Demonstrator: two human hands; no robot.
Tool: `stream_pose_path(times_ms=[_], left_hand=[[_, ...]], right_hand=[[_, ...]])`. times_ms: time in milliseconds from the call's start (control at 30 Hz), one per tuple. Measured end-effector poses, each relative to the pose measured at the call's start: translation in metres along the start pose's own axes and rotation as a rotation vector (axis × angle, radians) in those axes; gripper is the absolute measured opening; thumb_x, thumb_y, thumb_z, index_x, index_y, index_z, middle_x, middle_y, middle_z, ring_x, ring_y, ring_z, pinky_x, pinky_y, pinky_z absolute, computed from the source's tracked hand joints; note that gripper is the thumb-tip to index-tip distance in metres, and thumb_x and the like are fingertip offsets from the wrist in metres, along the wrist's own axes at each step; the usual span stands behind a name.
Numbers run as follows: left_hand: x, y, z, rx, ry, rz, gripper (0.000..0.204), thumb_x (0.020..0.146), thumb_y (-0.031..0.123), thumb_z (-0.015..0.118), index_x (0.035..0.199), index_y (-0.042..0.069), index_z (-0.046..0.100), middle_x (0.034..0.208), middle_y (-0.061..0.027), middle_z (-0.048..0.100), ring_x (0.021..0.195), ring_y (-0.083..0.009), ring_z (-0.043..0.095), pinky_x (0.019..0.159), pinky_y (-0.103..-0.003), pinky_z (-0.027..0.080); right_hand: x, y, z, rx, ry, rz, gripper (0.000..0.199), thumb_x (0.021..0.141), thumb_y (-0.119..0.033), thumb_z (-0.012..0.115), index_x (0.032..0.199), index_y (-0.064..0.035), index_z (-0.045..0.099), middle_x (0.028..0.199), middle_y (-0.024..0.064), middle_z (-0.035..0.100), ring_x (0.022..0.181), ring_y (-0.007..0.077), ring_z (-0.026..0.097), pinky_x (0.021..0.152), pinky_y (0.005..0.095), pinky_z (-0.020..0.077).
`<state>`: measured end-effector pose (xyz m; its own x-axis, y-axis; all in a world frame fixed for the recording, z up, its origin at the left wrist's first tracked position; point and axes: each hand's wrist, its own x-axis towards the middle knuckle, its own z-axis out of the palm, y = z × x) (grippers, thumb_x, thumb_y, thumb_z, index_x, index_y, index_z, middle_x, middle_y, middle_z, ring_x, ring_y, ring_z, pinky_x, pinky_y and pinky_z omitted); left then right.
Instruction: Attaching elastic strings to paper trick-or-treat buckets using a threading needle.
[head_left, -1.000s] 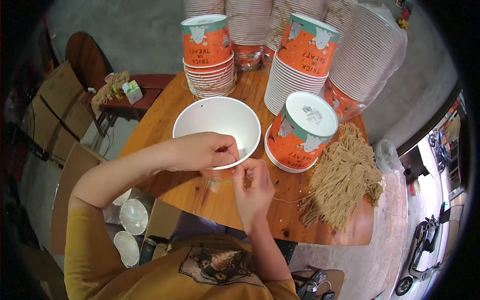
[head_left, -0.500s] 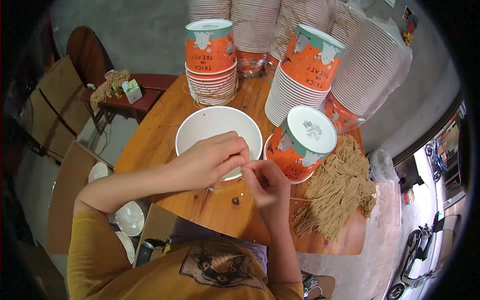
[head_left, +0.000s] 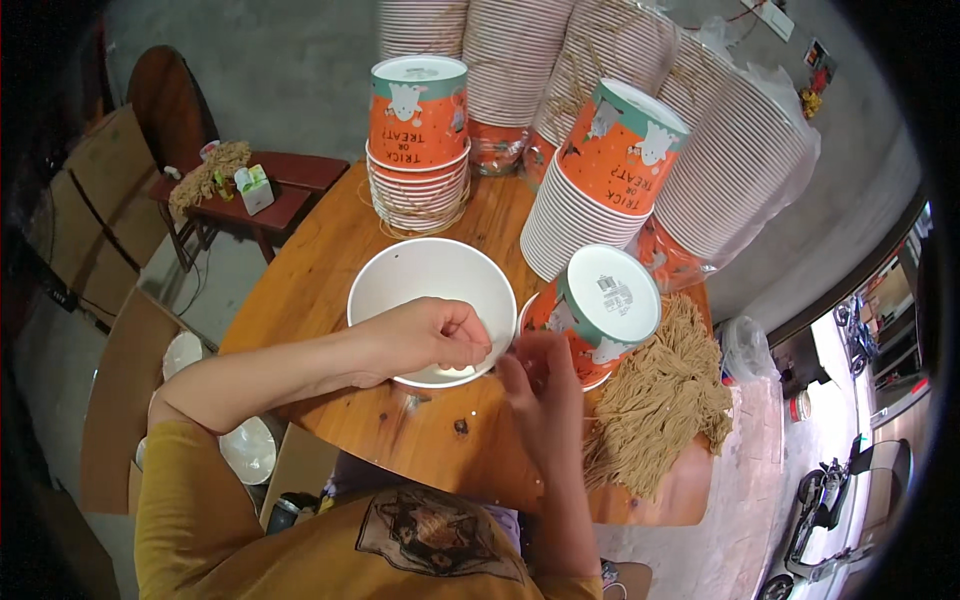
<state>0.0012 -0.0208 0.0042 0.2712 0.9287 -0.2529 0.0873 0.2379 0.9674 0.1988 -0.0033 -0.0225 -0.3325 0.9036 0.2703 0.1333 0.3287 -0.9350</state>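
Note:
Over the near rim of an open white paper bucket [head_left: 415,280], my left hand [head_left: 435,332] is closed, its thumb and fingertips pinched together. Close to its right, my right hand [head_left: 540,375] is closed as well, fingers curled and slightly blurred. Whatever the two pinch is too small to make out. Just beyond my right hand an orange and green paper bucket [head_left: 572,315] stands upside down, tilted in view. A bundle of tan cord [head_left: 655,400] lies on the wooden table [head_left: 300,290] to the right.
Upside-down bucket stacks stand behind, one with cord looped round it [head_left: 420,195] and a taller one [head_left: 590,205]. Plastic-wrapped stacks [head_left: 735,165] line the wall. At lower left a cardboard box [head_left: 125,400] holds white buckets. A red bench [head_left: 290,170] bears more cord and a tissue pack.
My hands have moved slightly apart, the right one a little to the right. The strand seen beside my right wrist no longer shows. The whole view has shifted a little.

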Motion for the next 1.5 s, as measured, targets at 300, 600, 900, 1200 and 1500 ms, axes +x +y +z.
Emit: stream_pose_path(times_ms=[300, 600, 900, 1200, 1500], left_hand=[[0.002, 0.001, 0.005, -0.043, -0.070, 0.002, 0.019, 0.085, 0.017, 0.062, 0.099, 0.003, 0.064, 0.083, 0.0011, 0.061, 0.075, -0.0062, 0.052, 0.068, -0.022, 0.042], [0.004, -0.003, 0.007, -0.034, -0.169, 0.047, 0.018, 0.090, 0.022, 0.062, 0.094, 0.005, 0.064, 0.079, 0.0032, 0.057, 0.072, -0.0054, 0.050, 0.066, -0.022, 0.041], [0.010, 0.001, 0.007, -0.006, -0.194, -0.042, 0.019, 0.093, 0.023, 0.059, 0.097, 0.005, 0.066, 0.088, 0.0024, 0.061, 0.077, -0.0042, 0.052, 0.070, -0.020, 0.043], [0.014, 0.000, 0.007, -0.026, -0.195, -0.064, 0.014, 0.091, 0.018, 0.059, 0.094, 0.006, 0.066, 0.091, 0.0016, 0.064, 0.078, -0.0041, 0.052, 0.070, -0.020, 0.043], [0.013, 0.007, 0.012, -0.068, -0.183, -0.078, 0.011, 0.087, 0.015, 0.059, 0.086, 0.005, 0.064, 0.075, 0.0045, 0.054, 0.067, -0.0032, 0.046, 0.062, -0.018, 0.037]], right_hand=[[0.023, -0.051, -0.037, -0.136, -0.545, 0.167, 0.011, 0.089, -0.012, 0.066, 0.092, -0.0020, 0.063, 0.080, 0.0056, 0.065, 0.075, 0.0122, 0.062, 0.067, 0.0300, 0.0499], [0.053, -0.015, -0.019, -0.056, -0.390, 0.051, 0.010, 0.089, -0.008, 0.067, 0.095, -0.0022, 0.061, 0.077, -0.0007, 0.062, 0.065, 0.0059, 0.054, 0.060, 0.0212, 0.0457], [0.032, 0.013, -0.031, 0.108, -0.172, -0.027, 0.014, 0.082, 0.000, 0.070, 0.093, -0.0029, 0.061, 0.089, 0.0048, 0.055, 0.077, 0.0120, 0.056, 0.066, 0.0233, 0.0469], [0.006, 0.009, -0.040, -0.289, -0.097, -0.294, 0.018, 0.077, -0.003, 0.076, 0.089, -0.0045, 0.063, 0.098, 0.0061, 0.053, 0.084, 0.0185, 0.058, 0.070, 0.0285, 0.0504], [0.005, 0.007, -0.046, -0.314, -0.107, -0.259, 0.017, 0.078, -0.007, 0.076, 0.092, -0.0050, 0.067, 0.099, 0.0056, 0.053, 0.078, 0.0140, 0.056, 0.062, 0.0253, 0.0471]])
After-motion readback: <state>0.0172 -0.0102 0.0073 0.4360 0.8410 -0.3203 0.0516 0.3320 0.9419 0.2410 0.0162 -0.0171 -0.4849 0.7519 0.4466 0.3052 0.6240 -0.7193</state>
